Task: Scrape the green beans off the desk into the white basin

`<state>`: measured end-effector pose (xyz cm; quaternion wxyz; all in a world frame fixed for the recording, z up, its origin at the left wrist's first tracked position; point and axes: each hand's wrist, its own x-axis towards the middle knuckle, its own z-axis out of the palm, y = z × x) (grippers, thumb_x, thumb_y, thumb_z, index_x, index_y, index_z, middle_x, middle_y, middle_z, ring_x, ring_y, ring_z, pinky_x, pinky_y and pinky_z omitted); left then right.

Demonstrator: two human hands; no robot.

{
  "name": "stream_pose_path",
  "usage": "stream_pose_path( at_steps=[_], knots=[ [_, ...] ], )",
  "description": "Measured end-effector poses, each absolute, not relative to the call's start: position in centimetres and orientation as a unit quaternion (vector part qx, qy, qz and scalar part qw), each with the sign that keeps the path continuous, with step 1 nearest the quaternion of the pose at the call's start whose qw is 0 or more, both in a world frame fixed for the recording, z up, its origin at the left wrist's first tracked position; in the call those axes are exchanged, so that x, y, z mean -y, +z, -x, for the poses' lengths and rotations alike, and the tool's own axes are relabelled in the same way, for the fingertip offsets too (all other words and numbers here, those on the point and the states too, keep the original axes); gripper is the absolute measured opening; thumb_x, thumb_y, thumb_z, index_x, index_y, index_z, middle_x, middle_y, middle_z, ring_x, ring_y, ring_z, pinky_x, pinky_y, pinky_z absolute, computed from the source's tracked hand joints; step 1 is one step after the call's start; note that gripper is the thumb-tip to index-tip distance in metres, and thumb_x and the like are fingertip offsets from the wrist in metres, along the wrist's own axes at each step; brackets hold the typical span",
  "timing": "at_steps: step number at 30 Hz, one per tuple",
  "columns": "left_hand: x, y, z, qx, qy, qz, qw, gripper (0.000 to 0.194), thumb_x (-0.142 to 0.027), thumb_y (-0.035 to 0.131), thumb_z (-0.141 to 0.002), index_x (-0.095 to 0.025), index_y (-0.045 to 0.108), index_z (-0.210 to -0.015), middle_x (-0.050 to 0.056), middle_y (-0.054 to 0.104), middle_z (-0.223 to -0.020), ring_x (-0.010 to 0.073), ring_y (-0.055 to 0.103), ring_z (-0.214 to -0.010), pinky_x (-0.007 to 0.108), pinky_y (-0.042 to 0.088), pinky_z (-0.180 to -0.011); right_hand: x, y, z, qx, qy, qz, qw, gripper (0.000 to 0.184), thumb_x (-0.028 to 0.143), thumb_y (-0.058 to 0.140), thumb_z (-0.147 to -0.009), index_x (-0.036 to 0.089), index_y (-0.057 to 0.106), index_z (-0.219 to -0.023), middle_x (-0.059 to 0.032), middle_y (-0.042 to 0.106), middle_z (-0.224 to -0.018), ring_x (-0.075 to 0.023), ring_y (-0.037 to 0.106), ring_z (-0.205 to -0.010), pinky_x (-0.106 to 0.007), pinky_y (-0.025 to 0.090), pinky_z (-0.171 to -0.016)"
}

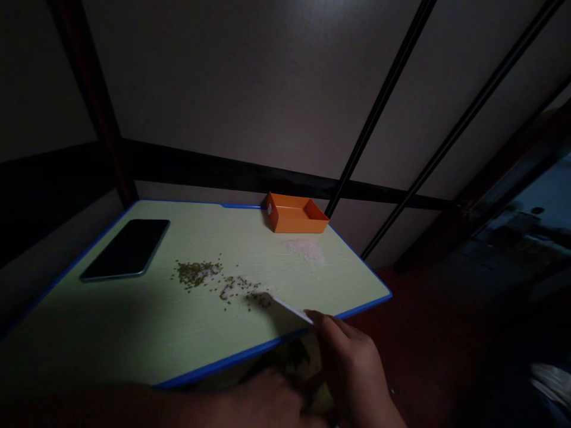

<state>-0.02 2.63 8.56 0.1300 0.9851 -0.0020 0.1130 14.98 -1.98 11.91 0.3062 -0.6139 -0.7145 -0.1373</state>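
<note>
My right hand [352, 368] is closed on a thin white card [285, 312] whose far edge rests on the pale green table [111, 333] against a scatter of small green grains [200, 274]. A little white pile [306, 249] lies further back on the table. My left hand [267, 398] sits below the table's front edge under a pale container [303, 362] with green grains in it; its fingers are too dark to read.
A black phone [127, 248] lies flat at the table's left. An orange open box [294, 215] stands at the far edge. The table has a blue rim. Dark bars and a pale wall rise behind.
</note>
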Motion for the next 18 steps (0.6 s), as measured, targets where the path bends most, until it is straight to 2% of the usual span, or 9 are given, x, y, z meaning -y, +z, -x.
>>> stream_pose_path(
  at_steps=[5, 8, 11, 14, 18],
  knots=[
    [-2.8, 8.9, 0.0, 0.022, 0.130, -0.987, 0.094, 0.035, -0.030, 0.053, -0.093, -0.026, 0.052, -0.127, 0.003, 0.053, -0.136, 0.0238, 0.047, -0.124, 0.039, 0.037, -0.104, 2.1, 12.2, -14.7, 0.720, -0.155, 0.616, 0.279, 0.039, -0.001, 0.047, -0.073, 0.022, 0.069, -0.095, 0.0002, 0.075, -0.082, -0.0165, 0.070, -0.062, -0.021, 0.051, -0.054],
    [-2.8, 9.5, 0.1, 0.031, 0.104, -0.989, 0.100, 0.028, -0.027, 0.054, -0.092, -0.022, 0.057, -0.119, 0.003, 0.061, -0.123, 0.0236, 0.054, -0.113, 0.037, 0.044, -0.094, 1.9, 12.2, -14.6, 0.713, -0.162, 0.625, 0.273, 0.036, -0.001, 0.049, -0.074, 0.022, 0.069, -0.094, 0.0001, 0.075, -0.082, -0.0174, 0.071, -0.062, -0.022, 0.051, -0.054],
    [-2.7, 9.8, 0.1, 0.030, 0.062, -0.989, 0.131, 0.015, -0.026, 0.056, -0.090, -0.021, 0.063, -0.103, 0.002, 0.067, -0.108, 0.0236, 0.060, -0.102, 0.034, 0.048, -0.082, 1.5, 12.2, -14.5, 0.705, -0.174, 0.632, 0.270, 0.030, 0.002, 0.049, -0.079, 0.021, 0.069, -0.093, -0.0013, 0.075, -0.082, -0.0184, 0.071, -0.063, -0.023, 0.050, -0.055],
    [-2.7, 9.6, -0.1, 0.025, 0.062, -0.989, 0.135, 0.015, -0.026, 0.056, -0.089, -0.022, 0.064, -0.102, 0.004, 0.066, -0.113, 0.0253, 0.060, -0.105, 0.037, 0.047, -0.088, 1.1, 12.2, -14.4, 0.702, -0.188, 0.630, 0.273, 0.030, 0.003, 0.048, -0.080, 0.020, 0.069, -0.092, -0.0024, 0.075, -0.081, -0.0188, 0.071, -0.065, -0.023, 0.051, -0.057],
    [-2.7, 8.8, -0.3, 0.016, 0.116, -0.983, 0.140, 0.029, -0.030, 0.051, -0.093, -0.026, 0.059, -0.121, 0.005, 0.057, -0.131, 0.0229, 0.053, -0.116, 0.036, 0.040, -0.101, 0.8, 12.1, -14.3, 0.706, -0.200, 0.621, 0.276, 0.036, -0.001, 0.047, -0.075, 0.020, 0.070, -0.093, -0.0033, 0.076, -0.082, -0.0177, 0.071, -0.067, -0.022, 0.052, -0.058]
  ],
)
